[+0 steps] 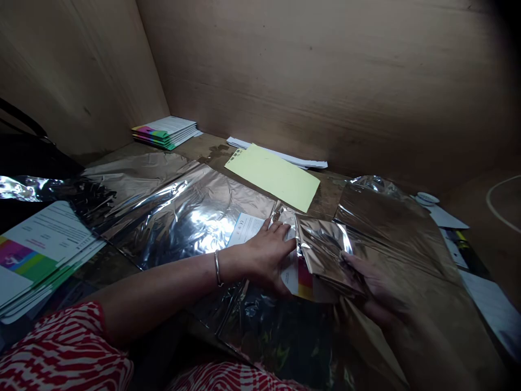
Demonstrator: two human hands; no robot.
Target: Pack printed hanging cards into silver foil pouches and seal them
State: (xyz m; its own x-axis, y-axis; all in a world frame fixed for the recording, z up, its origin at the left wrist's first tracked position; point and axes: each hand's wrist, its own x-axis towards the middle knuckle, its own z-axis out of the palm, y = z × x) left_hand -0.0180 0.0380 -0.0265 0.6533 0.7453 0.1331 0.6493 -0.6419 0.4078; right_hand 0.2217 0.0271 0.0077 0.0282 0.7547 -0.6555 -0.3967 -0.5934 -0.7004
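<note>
1. Far to the left of the yellow sheet (277, 179), and nearer the person, lies a stack of printed cards (44, 239), white with magenta, yellow and green bands.
2. Left of the yellow sheet and a little farther back, close to the wooden wall (325, 70), sits a smaller stack (173, 127) with similar coloured edges.
3. Left of the yellow sheet and partly nearer the person, a shiny metallic film (203, 201) lies spread out, creased and catching the light.
4. Just in front of the yellow sheet, on the person's side, the left hand (271, 252) lies palm down, fingers spread, grasping nothing; it rests on a printed card (245, 227), whose coloured band shows right of the hand. A bracelet (218, 269) circles that wrist.
5. Directly behind the yellow sheet, a white paper strip (309, 162) lies along the wall.
6. In front of the yellow sheet and to its right, the right hand (372, 282), somewhat blurred, has its thumb closed over the edge of a folded metallic film (321, 241), which partly covers the card; its other fingers cannot be made out clearly.
7. Well right of the yellow sheet are a round white object (427, 199) and white paper (490, 307).
</note>
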